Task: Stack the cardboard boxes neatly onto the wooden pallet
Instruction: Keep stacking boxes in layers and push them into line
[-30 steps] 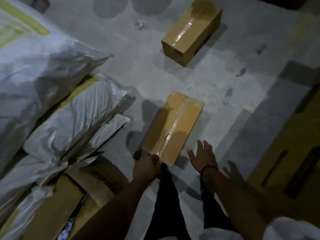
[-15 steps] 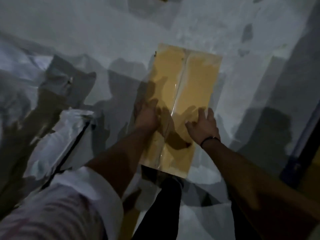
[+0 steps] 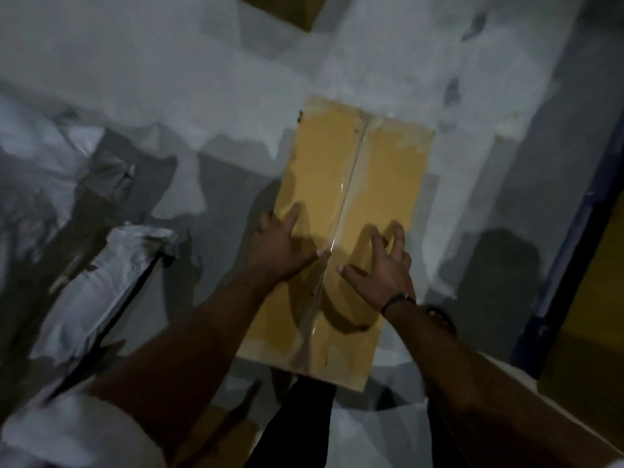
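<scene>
A long taped cardboard box (image 3: 364, 184) lies on the grey concrete floor in the middle of the view. My left hand (image 3: 280, 244) lies on the box's top near its left edge, fingers spread and thumb reaching toward the tape seam. My right hand (image 3: 385, 268) rests on the top right of the seam with fingers spread. Neither hand curls round an edge. A second cardboard box (image 3: 287, 8) shows partly at the top edge. No wooden pallet is visible.
White plastic sacks (image 3: 98, 285) are piled at the left. A blue frame edge (image 3: 570, 238) with yellow behind it runs down the right side. My dark trouser legs (image 3: 297, 427) stand just below the box. The image is dim and blurred.
The view has closed in on the box. My hands went from its near end onto its top, left hand at the left edge and right hand beside the seam, fingers spreading wider.
</scene>
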Tool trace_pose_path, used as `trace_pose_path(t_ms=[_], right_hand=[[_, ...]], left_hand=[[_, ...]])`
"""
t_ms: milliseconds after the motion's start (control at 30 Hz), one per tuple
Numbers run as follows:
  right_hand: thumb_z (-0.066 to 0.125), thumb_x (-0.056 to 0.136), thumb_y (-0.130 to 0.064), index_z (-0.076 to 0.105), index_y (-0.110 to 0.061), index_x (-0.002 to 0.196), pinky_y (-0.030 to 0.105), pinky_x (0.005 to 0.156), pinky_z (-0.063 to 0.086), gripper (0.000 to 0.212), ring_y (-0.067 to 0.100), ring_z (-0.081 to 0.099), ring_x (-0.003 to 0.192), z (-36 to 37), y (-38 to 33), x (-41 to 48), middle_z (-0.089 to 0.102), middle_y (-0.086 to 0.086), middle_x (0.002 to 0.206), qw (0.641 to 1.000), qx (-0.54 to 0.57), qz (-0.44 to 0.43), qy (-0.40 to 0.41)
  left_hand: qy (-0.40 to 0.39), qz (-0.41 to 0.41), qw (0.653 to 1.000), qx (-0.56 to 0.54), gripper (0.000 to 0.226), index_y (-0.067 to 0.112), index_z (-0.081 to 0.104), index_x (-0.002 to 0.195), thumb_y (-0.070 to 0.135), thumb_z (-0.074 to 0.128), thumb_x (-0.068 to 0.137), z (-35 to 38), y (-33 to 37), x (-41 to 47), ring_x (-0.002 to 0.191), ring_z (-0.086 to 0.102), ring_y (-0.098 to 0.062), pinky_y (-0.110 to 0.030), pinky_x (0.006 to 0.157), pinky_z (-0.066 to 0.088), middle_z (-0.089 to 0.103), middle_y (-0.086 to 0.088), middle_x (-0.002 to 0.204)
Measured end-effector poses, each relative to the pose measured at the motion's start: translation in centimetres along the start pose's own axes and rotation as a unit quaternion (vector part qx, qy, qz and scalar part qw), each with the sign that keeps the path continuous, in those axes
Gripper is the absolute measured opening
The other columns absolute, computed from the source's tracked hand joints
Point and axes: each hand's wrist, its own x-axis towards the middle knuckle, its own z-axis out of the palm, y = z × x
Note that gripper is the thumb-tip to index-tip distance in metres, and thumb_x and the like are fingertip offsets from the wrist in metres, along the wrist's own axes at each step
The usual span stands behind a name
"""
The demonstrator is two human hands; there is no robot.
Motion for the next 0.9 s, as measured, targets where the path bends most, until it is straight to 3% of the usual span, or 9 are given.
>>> trace_pose_path(t_ms=[133,267,400,567,700,900], right_hand=[[0.062,0.079,-0.074,0.019,-0.04,0.159,0.052,0.113,0.036,0.097,0.042,0.024,0.142,-9.1,-2.0,-8.0,-0.017,-0.01,0.165,0.999,-0.019,-0.014,0.026],[0.062,0.081,-0.071,0.027,-0.038,0.156,0.049,0.114,0.033,0.089,0.04,0.03,0.14,-19.8,-2.6,-17.3,-0.014,-0.006,0.167,0.996,-0.027,-0.061,0.058],[0.058,0.085,-0.069,0.031,-0.03,0.154,0.051,0.109,0.04,0.084,0.045,0.038,0.136,-29.8,-3.0,-25.5,-0.015,0.0,0.168,0.988,-0.051,-0.11,0.093],[0.057,0.082,-0.072,0.025,-0.031,0.155,0.05,0.108,0.038,0.09,0.042,0.031,0.135,-37.9,-1.9,-33.6,-0.022,0.002,0.166,0.968,-0.086,-0.164,0.171],[0.055,0.079,-0.076,0.026,-0.033,0.155,0.052,0.107,0.039,0.092,0.04,0.022,0.138,-42.5,-0.9,-38.4,-0.023,-0.001,0.166,0.953,-0.114,-0.186,0.212],[0.05,0.079,-0.082,0.052,-0.038,0.14,0.053,0.108,0.034,0.074,0.038,0.026,0.138,-44.9,1.0,-45.8,0.013,-0.003,0.169,0.936,-0.147,-0.196,0.253]], left_hand=[[0.047,0.0,0.998,0.046,0.103,0.041,0.022,0.161,0.078,0.066,0.076,-5.6,7.4,-9.4,0.147,0.024,-0.048,-0.056,0.116,0.031,0.01,-0.019,0.165],[0.143,0.007,0.988,0.06,0.095,0.049,0.033,0.152,0.089,0.06,0.07,-10.3,15.2,-20.1,0.134,0.04,-0.051,-0.057,0.107,0.041,0.013,-0.013,0.162],[0.222,0.008,0.972,0.079,0.071,0.05,0.054,0.138,0.086,0.058,0.076,-13.8,23.1,-30.5,0.12,0.051,-0.047,-0.049,0.102,0.042,0.034,-0.02,0.154],[0.279,-0.044,0.959,0.008,0.07,0.047,0.064,0.13,0.088,0.058,0.074,-14.4,29.5,-39.5,0.119,0.053,-0.045,-0.048,0.105,0.041,0.04,-0.012,0.149],[0.305,-0.02,0.952,-0.03,0.073,0.045,0.066,0.129,0.089,0.06,0.071,-13.9,33.0,-44.8,0.124,0.051,-0.044,-0.053,0.109,0.04,0.038,-0.01,0.149],[0.35,0.034,0.936,-0.014,0.08,0.045,0.063,0.134,0.093,0.054,0.071,-13.3,35.6,-52.1,0.128,0.046,-0.043,-0.053,0.11,0.039,0.038,-0.011,0.149]])
